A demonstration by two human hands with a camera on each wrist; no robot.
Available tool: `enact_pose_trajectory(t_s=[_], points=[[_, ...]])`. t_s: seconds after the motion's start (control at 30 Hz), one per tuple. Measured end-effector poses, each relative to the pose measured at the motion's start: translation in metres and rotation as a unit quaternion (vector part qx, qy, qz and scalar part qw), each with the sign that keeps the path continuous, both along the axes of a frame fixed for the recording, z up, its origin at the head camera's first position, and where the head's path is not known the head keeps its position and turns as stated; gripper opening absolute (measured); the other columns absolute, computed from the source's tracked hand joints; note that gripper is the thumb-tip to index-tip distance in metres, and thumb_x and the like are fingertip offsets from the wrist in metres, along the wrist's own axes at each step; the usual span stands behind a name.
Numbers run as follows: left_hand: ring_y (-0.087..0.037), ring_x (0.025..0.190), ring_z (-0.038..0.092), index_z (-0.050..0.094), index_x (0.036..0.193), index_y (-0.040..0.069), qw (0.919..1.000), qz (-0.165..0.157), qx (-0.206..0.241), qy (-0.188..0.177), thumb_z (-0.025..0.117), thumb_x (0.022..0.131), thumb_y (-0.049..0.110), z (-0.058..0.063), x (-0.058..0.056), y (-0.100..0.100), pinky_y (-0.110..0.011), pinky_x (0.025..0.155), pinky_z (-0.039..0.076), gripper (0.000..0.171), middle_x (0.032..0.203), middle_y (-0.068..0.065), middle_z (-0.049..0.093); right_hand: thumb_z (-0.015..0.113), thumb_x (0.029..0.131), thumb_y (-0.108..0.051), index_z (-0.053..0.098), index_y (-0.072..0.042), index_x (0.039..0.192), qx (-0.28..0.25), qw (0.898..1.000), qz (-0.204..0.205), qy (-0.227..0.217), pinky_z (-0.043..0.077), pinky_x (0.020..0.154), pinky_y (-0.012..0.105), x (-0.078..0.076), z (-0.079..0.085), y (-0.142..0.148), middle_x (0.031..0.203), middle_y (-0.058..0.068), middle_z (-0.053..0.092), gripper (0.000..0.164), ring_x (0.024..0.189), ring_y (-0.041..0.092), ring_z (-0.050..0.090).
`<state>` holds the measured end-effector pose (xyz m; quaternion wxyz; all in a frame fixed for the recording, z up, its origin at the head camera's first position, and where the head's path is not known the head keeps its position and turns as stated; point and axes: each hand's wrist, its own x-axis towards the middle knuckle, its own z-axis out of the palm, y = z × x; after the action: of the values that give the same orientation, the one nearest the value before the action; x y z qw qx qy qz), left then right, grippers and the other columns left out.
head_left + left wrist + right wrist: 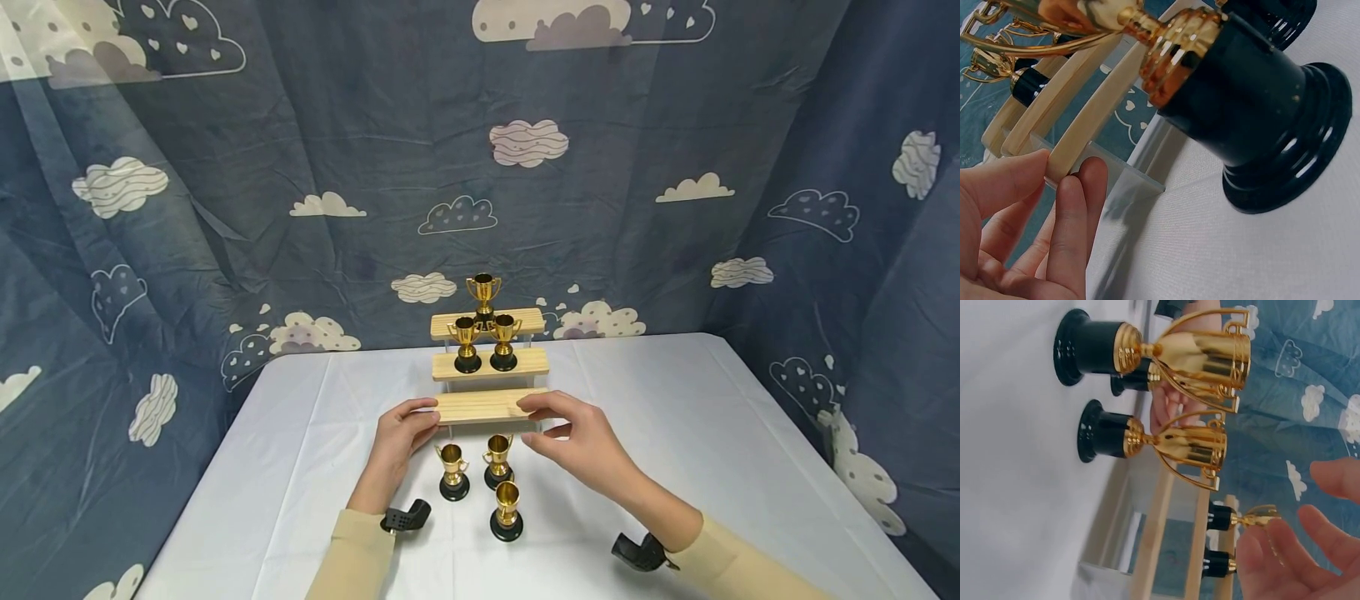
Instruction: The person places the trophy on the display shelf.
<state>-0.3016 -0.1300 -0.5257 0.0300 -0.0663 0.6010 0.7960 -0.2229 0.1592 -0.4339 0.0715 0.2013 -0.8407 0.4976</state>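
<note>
From my distant post, I saw the person's left hand at the left end of the lowest wooden board, the front step of a three-level stand on the table. In the left wrist view its fingers were pinching this end, with the thumb on the opposite side, near a translucent support. The right hand was at the other end of the same board; its fingers were bent softly, the thumb apart from them, and gripped nothing, but whether the fingertips touched the wood I could not tell. Between the two forearms, three golden cups with black bases stood upright on the table: the left cup, the right cup just beside it, and the nearest cup. Behind, two more cups stood side by side on the middle board, and one top cup stood on the highest board.
</note>
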Motion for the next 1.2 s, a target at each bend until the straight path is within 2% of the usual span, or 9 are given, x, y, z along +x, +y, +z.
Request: enact_pose_trajectory(t_s=[0.23,0.33,0.47,0.6,0.83,1.1,1.2], points=[[-0.032,0.097,0.071,0.068,0.12,-0.005,1.0,0.002,-0.003,-0.008,0.076,0.085,-0.003,-0.001,-0.002,-0.001,-0.035,0.089,0.059,0.036,0.115,-0.024,0.066,0.081,0.087,-0.017,0.067,-0.035,0.121,0.003,1.0,0.027,-0.013,0.06,0.084,0.037,0.008,-0.007,-0.002,0.119,-0.017,0.065,0.041,0.108,0.015,0.064],[-0.031,0.095,0.072,0.069,0.119,-0.005,1.0,0.004,-0.004,-0.007,0.077,0.085,-0.002,-0.001,-0.003,-0.001,-0.034,0.088,0.059,0.035,0.11,-0.023,0.068,0.08,0.088,-0.022,0.067,-0.036,0.123,0.004,0.999,0.047,-0.017,0.06,0.085,0.039,0.01,-0.009,-0.002,0.122,-0.015,0.065,0.039,0.109,0.017,0.064],[-0.032,0.093,0.072,0.068,0.119,-0.006,1.0,0.002,0.0,-0.002,0.076,0.085,-0.003,-0.002,-0.002,-0.001,-0.035,0.087,0.06,0.035,0.111,-0.023,0.066,0.079,0.09,-0.026,0.067,-0.029,0.126,0.002,0.996,0.081,-0.026,0.06,0.086,0.039,0.013,-0.013,-0.003,0.127,-0.008,0.064,0.038,0.109,0.021,0.064],[-0.032,0.095,0.072,0.067,0.12,-0.007,1.0,-0.002,0.003,-0.002,0.075,0.085,-0.003,-0.002,-0.001,-0.001,-0.035,0.089,0.059,0.035,0.116,-0.023,0.063,0.079,0.09,-0.023,0.067,-0.02,0.128,-0.001,0.993,0.107,-0.038,0.06,0.086,0.038,0.016,-0.018,-0.004,0.125,-0.002,0.066,0.04,0.108,0.021,0.065],[-0.033,0.097,0.071,0.067,0.121,-0.007,1.0,-0.002,0.001,-0.003,0.075,0.086,-0.002,-0.001,0.0,0.0,-0.035,0.089,0.059,0.036,0.12,-0.025,0.062,0.079,0.09,-0.022,0.066,-0.02,0.13,-0.01,0.987,0.157,-0.025,0.06,0.084,0.041,0.019,-0.027,-0.005,0.124,0.002,0.067,0.042,0.109,0.03,0.065],[-0.032,0.094,0.072,0.068,0.12,-0.005,0.9999,0.001,-0.004,-0.009,0.076,0.086,-0.001,-0.001,-0.001,0.0,-0.034,0.089,0.059,0.036,0.116,-0.024,0.064,0.08,0.089,-0.027,0.065,-0.022,0.131,-0.002,0.985,0.166,-0.051,0.06,0.083,0.042,0.02,-0.032,-0.007,0.119,-0.007,0.067,0.045,0.108,0.025,0.065],[-0.032,0.094,0.073,0.068,0.12,-0.005,0.9999,0.002,-0.002,-0.011,0.076,0.085,-0.001,-0.001,-0.001,-0.001,-0.034,0.089,0.059,0.036,0.116,-0.023,0.064,0.08,0.089,-0.027,0.065,-0.021,0.131,0.0,0.983,0.171,-0.064,0.06,0.084,0.042,0.021,-0.035,-0.007,0.121,-0.004,0.067,0.045,0.108,0.023,0.065]])
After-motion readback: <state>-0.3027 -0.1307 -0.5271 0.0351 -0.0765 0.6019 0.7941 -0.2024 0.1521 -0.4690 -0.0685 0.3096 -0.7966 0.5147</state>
